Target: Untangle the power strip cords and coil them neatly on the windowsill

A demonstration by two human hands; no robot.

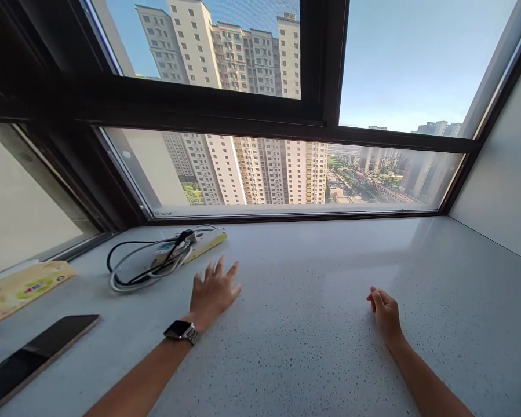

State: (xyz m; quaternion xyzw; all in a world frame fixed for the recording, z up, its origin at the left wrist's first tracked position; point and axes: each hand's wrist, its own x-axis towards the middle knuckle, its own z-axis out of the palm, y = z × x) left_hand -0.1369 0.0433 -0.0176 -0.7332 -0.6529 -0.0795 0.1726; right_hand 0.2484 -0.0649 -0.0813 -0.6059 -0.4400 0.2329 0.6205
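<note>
My left hand (214,293) is stretched over the speckled pale countertop (295,347), palm down with its fingers spread. It holds nothing, and a smartwatch (182,330) with a metal band sits on that wrist. Just beyond its fingertips, to the left, lies a power strip (208,240) with black and grey cables (142,278) looped over it. My right hand (386,315) is at the right part of the countertop, apart from any object. Its fingers are curled into a loose fist, with nothing showing in them.
At the left are a yellowish soft pack of tissues (29,288) and a dark-screened tablet or phone (29,362), cut off by the frame. A dark window frame (243,124) borders the counter's back. A white wall (503,168) stands at the right; tall buildings (243,58) show outside.
</note>
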